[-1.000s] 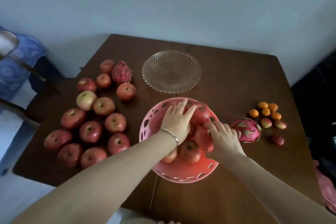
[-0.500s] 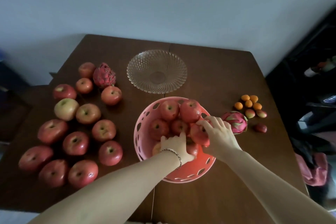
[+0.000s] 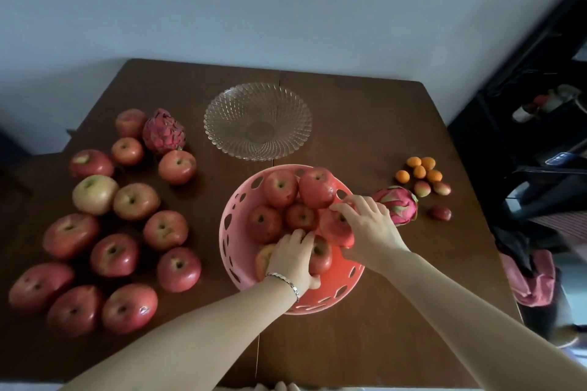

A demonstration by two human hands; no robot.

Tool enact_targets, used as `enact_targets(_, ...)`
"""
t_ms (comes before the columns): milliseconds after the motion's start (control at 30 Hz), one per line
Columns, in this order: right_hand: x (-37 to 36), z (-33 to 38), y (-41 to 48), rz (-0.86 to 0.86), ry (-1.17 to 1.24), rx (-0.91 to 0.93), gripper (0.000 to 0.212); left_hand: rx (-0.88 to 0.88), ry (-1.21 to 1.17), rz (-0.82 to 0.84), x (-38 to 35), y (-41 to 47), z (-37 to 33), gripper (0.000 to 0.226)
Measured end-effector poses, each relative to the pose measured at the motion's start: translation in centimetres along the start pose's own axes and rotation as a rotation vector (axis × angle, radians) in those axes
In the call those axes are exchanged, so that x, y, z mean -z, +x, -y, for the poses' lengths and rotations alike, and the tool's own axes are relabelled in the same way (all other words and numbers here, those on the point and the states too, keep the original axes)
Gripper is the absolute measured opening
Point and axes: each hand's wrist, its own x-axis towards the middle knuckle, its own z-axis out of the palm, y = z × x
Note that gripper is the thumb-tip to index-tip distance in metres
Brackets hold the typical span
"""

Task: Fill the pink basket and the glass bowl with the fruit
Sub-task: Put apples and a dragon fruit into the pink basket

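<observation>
The round pink plastic basket with oval cut-outs (image 3: 235, 241) sits on the dark brown wooden table (image 3: 365, 124) near its front centre, holding a heap of red apples whose stem dimples mostly face upward. The left hand (image 3: 293, 259), a thin silver bracelet (image 3: 287, 282) at its wrist, reaches into the basket at its 6 o'clock side, fingers curled down over a red apple with a yellowish patch (image 3: 320, 252); whether it truly grips the apple cannot be told. The right hand (image 3: 370, 225) comes in from 4 o'clock, fingers spread and bent over a glossy red apple at the basket's right rim (image 3: 333, 225), resting on it. The clear cut-glass bowl (image 3: 257, 120) stands just beyond the basket at 12 o'clock, with nothing in it. At 9 o'clock loose red apples (image 3: 114, 254) lie scattered beside a dark pink scaly dragon fruit (image 3: 163, 132). At 3 o'clock a paler pink dragon fruit (image 3: 398, 203) lies just beside the basket, its long axis running left to right, with small orange kumquats (image 3: 419, 170) beyond
</observation>
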Motion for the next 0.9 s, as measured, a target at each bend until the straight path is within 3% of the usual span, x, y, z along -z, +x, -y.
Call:
enact_targets(133, -0.6, -0.1, 0.1, -0.029, 0.013, 0.021, 0.073, -0.057, 0.008, 0.017, 0.3, 0.1, 0.0, 0.055)
enact_targets(267, -0.3, -0.3, 0.3, -0.023, 0.023, 0.023, 0.073, -0.027, 0.08, 0.025, 0.9, 0.4, -0.3, 0.058)
enact_targets(400, -0.1, -0.4, 0.2, -0.012, 0.02, 0.033, 0.074, 0.138, 0.084, -0.017, 0.7, 0.7, -1.5, 0.081)
enact_targets(533, -0.8, -0.5, 0.4, -0.075, -0.004, 0.038, 0.079, 0.266, 0.123, 0.058, 1.1, 1.5, -2.5, 0.071)
enact_targets(633, -0.7, -0.4, 0.3, -0.093, 0.026, 0.034, 0.078, 0.267, 0.082, 0.047, 0.9, 1.6, -2.5, 0.059)
enact_targets(800, 0.4, -0.8, 0.1, -0.078, 0.09, 0.013, 0.074, 0.259, -0.105, -0.013, 0.6, 0.9, -1.9, 0.065)
enact_targets(900, 0.8, -0.9, 0.2, -0.019, 0.09, 0.01, 0.075, 0.236, -0.102, -0.022, 0.5, 0.6, -1.7, 0.065)
